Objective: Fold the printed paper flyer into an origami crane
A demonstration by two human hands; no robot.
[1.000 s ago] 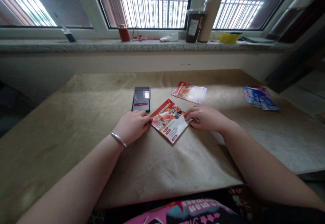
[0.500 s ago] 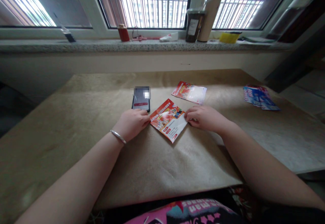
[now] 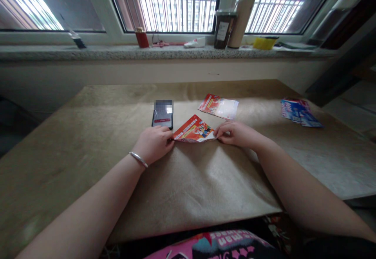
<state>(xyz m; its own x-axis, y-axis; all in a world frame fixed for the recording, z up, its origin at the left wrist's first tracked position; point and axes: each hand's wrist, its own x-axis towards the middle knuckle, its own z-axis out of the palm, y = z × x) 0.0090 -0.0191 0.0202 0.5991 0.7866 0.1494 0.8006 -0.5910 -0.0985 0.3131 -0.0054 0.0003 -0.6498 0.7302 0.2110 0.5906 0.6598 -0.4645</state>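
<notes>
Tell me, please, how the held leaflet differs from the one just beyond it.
The near leaflet shows a bent, triangular outline; the far leaflet lies flat, four-sided. Left hand and right hand hold the near leaflet; neither holds the far leaflet. Both are red and white.

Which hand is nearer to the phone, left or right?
Left. The left hand is close to the phone, at its near end; the right hand is farther away, at the right corner of the held leaflet.

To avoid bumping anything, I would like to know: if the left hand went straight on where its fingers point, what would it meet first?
The left hand would first meet the red leaflet, whose corner it touches; beyond that, probably the right hand, though depth is unclear.
</notes>
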